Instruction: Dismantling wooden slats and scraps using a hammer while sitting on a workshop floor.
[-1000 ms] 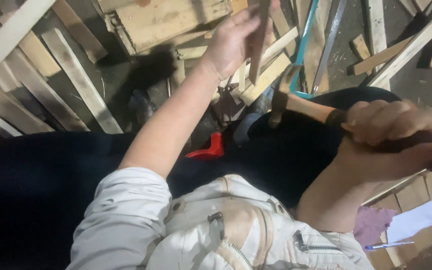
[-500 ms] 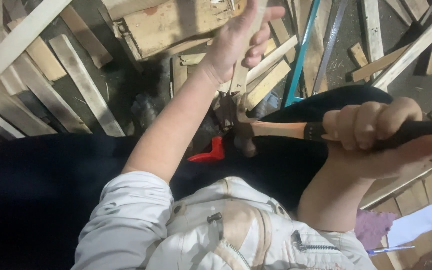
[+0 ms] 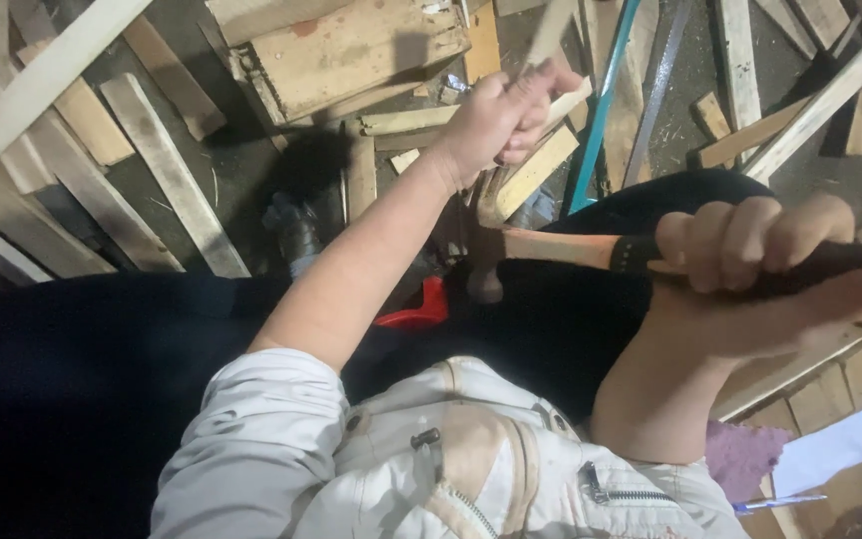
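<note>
Left hand: the left hand (image 3: pixel 501 115) is closed around a narrow slat (image 3: pixel 529 180), the thumb on top and the fingers wrapped under. It holds the slat tilted, the upper end toward 1 o'clock.
Right hand: the right hand (image 3: pixel 750 245) is clenched tight around the dark grip of a hammer (image 3: pixel 591 250). The fist sits at 3 o'clock from the centre of the view.
Hammer: the wooden handle lies almost level and runs toward 9 o'clock. The head (image 3: pixel 486 269) is dark and sits just under the lower end of the slat, near a red piece (image 3: pixel 421 311). I cannot tell if the head touches the wood.
Slat: it is at about 12 o'clock from the hammer head, over the lap in dark trousers (image 3: pixel 571 329). Its lower end is partly hidden by shadow.
Around: loose planks (image 3: pixel 167 170) lie on the floor at 10 o'clock, a wooden box (image 3: pixel 351 50) at 12 o'clock, and a saw with a blue frame (image 3: pixel 606 110) at 1 o'clock.
How to do it well: in my opinion the blows should be short, with the wrist, because the head is very near to the holding fingers. The left hand should stay high on the slat, away from the struck end.
Risk: the slat is thin and held free in the air, so I think it can twist or split if the blow lands off the line.
Light: the spot under the slat is dark, so aiming needs care.
</note>
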